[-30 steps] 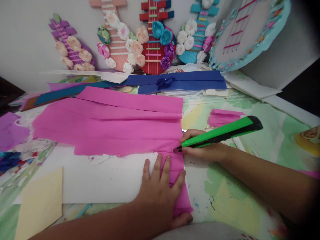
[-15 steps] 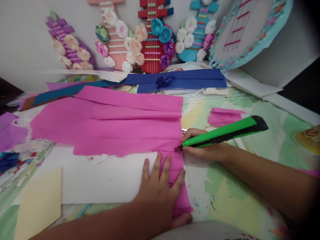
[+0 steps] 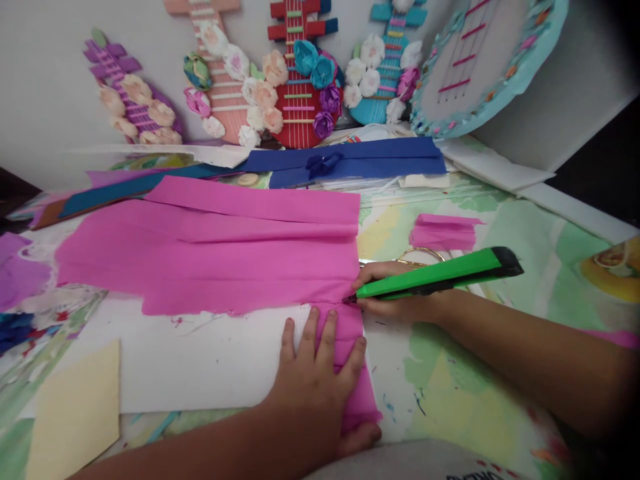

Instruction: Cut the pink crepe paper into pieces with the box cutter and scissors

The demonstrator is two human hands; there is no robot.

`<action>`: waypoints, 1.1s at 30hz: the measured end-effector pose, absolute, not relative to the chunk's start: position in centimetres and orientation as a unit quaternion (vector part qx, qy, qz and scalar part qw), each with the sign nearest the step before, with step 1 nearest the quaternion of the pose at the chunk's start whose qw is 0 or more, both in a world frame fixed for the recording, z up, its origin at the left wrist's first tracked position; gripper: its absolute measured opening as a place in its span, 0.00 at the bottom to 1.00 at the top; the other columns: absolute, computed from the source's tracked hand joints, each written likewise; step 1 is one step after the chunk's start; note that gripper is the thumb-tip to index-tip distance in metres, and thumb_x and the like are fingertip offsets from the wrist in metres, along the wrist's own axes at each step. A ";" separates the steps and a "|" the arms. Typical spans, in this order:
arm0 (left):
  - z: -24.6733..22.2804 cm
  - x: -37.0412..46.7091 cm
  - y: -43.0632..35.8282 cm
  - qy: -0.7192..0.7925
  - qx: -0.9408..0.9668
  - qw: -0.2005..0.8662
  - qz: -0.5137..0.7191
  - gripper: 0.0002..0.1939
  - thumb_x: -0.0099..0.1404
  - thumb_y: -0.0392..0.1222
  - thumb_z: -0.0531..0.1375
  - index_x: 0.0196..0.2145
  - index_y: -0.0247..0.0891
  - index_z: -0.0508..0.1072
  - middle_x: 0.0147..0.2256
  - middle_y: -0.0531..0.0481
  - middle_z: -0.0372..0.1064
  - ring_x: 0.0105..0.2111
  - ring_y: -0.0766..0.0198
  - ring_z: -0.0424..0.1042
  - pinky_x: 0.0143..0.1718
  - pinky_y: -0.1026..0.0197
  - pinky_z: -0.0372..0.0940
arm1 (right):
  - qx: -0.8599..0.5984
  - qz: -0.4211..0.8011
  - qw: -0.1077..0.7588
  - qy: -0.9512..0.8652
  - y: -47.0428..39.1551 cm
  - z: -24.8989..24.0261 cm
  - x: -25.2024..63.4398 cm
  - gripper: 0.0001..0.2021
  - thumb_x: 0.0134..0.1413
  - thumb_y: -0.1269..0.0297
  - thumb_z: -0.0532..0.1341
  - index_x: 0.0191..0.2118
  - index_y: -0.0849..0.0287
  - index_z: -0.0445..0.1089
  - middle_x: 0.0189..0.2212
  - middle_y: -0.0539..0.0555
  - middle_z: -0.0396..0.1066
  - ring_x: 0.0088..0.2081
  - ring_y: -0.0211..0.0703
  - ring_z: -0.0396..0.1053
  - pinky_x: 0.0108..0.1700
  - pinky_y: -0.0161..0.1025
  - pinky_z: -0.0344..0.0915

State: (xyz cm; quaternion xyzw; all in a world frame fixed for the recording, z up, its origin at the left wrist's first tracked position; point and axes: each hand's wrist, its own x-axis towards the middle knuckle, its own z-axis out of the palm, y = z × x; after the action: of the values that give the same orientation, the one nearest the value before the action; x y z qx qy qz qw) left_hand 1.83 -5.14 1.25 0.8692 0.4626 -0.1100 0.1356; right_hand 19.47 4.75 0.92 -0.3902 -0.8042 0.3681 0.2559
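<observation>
Pink crepe paper (image 3: 240, 253) lies over a white board (image 3: 200, 373), with a narrower strip of it running toward me along the board's right side. My left hand (image 3: 317, 380) rests flat, fingers spread, on that strip and partly on the white board. A green and black box cutter (image 3: 440, 273) is gripped in my right hand (image 3: 405, 303), and its tip touches the pink paper at the right edge, just above my left fingertips. The paper's near edge looks ragged. Gold-handled scissors (image 3: 423, 252) lie partly hidden behind my right hand.
Several paper guitars, such as a red one (image 3: 300, 110), lean on the back wall with paper flowers. Dark blue paper (image 3: 390, 159) lies before them. A small pink scrap (image 3: 443, 233) sits at the right, a beige card (image 3: 75, 413) at near left. A floral cloth (image 3: 460, 393) covers the table.
The view has shifted slightly, so most things sit a little further left. The cutter has tilted a bit flatter in my right hand. My left hand stays pressed on the paper.
</observation>
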 end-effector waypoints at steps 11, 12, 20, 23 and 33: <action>1.4 1.7 -5.0 0.462 0.867 0.140 -0.126 0.40 0.52 0.67 0.46 0.58 0.45 0.47 0.59 0.34 0.35 0.56 0.33 0.32 0.47 0.29 0.32 | -0.362 0.423 0.297 -0.776 5.2 -0.1 20.5 0.04 0.41 0.67 0.59 0.28 0.60 0.65 0.25 0.49 0.67 0.26 0.32 0.65 0.27 0.28 0.61; 1.3 1.7 -5.0 0.461 0.867 0.137 -0.127 0.40 0.52 0.67 0.46 0.58 0.45 0.47 0.59 0.34 0.35 0.56 0.33 0.32 0.47 0.29 0.32 | -0.364 0.413 0.295 -0.781 5.2 0.0 20.4 0.04 0.41 0.67 0.59 0.28 0.60 0.65 0.25 0.49 0.67 0.26 0.32 0.65 0.27 0.29 0.61; 1.4 2.5 -5.3 0.491 0.853 0.110 -0.142 0.40 0.49 0.67 0.49 0.56 0.45 0.53 0.58 0.36 0.40 0.56 0.33 0.34 0.48 0.31 0.30 | -0.378 0.369 0.243 -0.814 4.8 1.0 19.9 0.05 0.39 0.70 0.58 0.28 0.59 0.68 0.26 0.49 0.71 0.27 0.35 0.68 0.29 0.30 0.63; 1.6 2.9 -5.4 0.508 0.843 0.100 -0.145 0.39 0.48 0.66 0.51 0.55 0.45 0.56 0.58 0.35 0.42 0.56 0.34 0.36 0.49 0.33 0.30 | -0.372 0.391 0.266 -0.799 4.9 0.9 20.1 0.04 0.40 0.69 0.58 0.27 0.60 0.67 0.25 0.50 0.70 0.26 0.34 0.67 0.28 0.30 0.63; 1.3 2.7 -5.5 0.505 0.847 0.092 -0.138 0.39 0.48 0.66 0.51 0.54 0.45 0.57 0.58 0.37 0.43 0.56 0.34 0.36 0.49 0.33 0.30 | -0.364 0.448 0.277 -0.768 5.4 0.6 20.9 0.04 0.41 0.67 0.58 0.27 0.61 0.64 0.25 0.50 0.68 0.27 0.33 0.65 0.28 0.30 0.62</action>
State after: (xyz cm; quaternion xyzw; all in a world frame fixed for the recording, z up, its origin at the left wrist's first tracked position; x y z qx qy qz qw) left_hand 2.75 -5.47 1.31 0.8468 0.5053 -0.1381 0.0921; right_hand 20.89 5.37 0.57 -0.3636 -0.7683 0.4480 0.2771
